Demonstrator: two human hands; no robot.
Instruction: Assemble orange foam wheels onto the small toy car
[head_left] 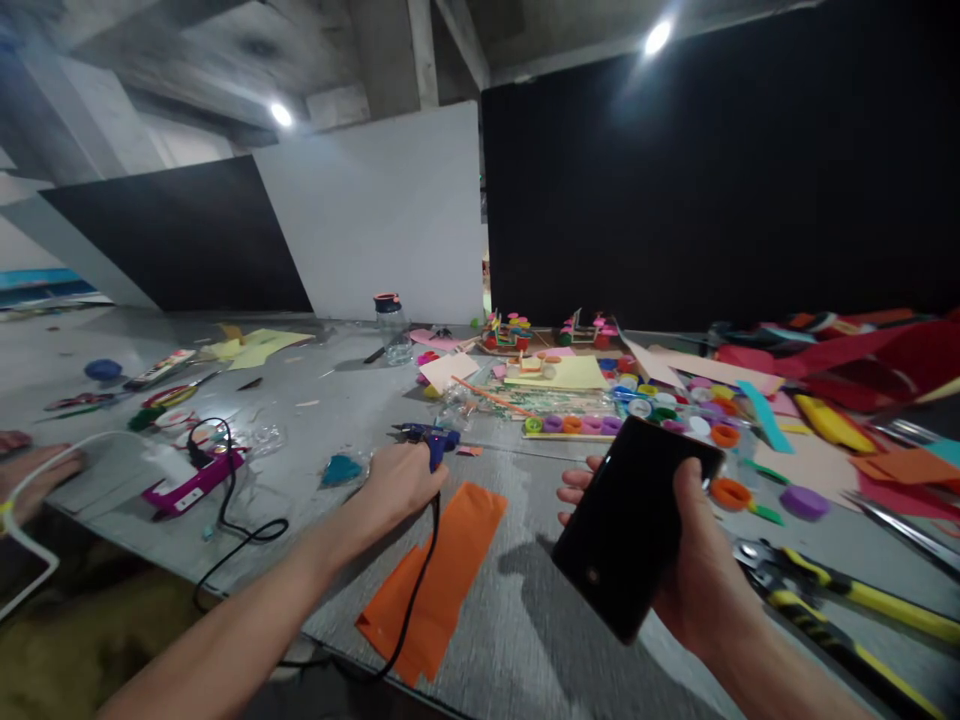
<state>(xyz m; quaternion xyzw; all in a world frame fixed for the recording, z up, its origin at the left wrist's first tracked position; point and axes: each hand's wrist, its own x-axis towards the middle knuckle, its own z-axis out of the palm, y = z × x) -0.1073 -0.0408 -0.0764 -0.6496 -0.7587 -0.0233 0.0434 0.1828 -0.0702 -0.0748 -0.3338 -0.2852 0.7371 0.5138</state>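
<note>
My left hand (405,478) is closed round the handle of a blue glue gun (437,446), whose black cord trails down off the table edge. The gun rests low over the grey table, its nozzle to the left. In my right hand (705,570) is a black smartphone (637,525) with a dark screen, tilted, thumb across its upper right corner and fingers behind it. Between the two hands lies a folded strip of orange paper (457,580). A small teal piece (342,469) sits to the left of my left hand.
Pliers with yellow and black handles (847,610) lie right of my right hand. Behind are bottle caps (660,400), coloured paper (570,372) and small built models (510,332). A pink power strip (196,483) is at left, near another person's hand (41,470). A clear bottle (393,330) stands at the back.
</note>
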